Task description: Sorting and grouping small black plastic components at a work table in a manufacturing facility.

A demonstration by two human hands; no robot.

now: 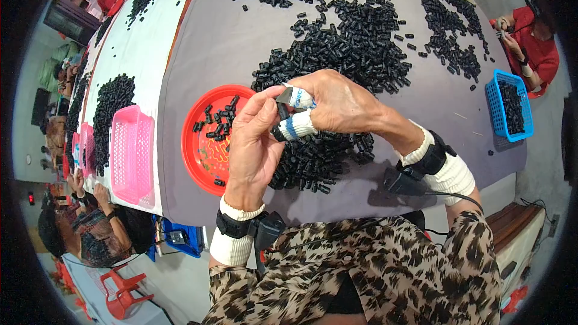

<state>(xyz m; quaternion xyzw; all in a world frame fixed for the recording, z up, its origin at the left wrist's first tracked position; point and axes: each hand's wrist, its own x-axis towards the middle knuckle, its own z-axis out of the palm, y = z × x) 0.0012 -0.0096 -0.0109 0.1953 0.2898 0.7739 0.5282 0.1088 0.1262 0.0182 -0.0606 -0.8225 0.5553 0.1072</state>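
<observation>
Head view: we pinched a small black cylindrical piece [282,110] in our left hand [256,135], just beside our curled right hand [342,102], whose hold we couldn't tell.

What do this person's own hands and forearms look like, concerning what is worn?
The left hand and right hand each have a white knitted cuff at the wrist, with a black strap and a boxy black device; a black cable shows by the right device. The right hand also wears white finger coverings with blue markings. The sleeves are leopard-print.
</observation>
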